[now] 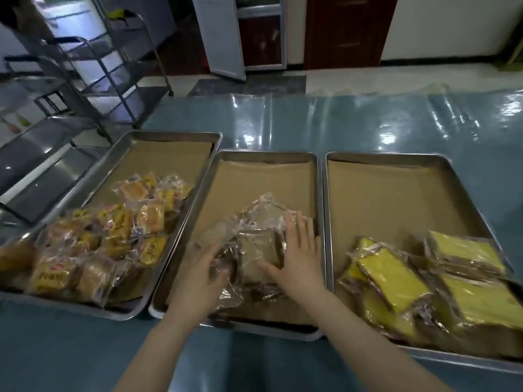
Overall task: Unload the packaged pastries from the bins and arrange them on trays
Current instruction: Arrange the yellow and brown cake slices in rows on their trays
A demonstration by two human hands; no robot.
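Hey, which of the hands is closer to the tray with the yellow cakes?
Right. The right hand lies flat on the brown packets in the middle tray, just beside the yellow-cake tray; the left hand is at the pile's opposite, left side.

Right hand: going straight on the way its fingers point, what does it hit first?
Ahead of the right hand lies bare liner paper; the far rim of the middle tray looks first, though a clear-wrapped pastry corner may graze it.
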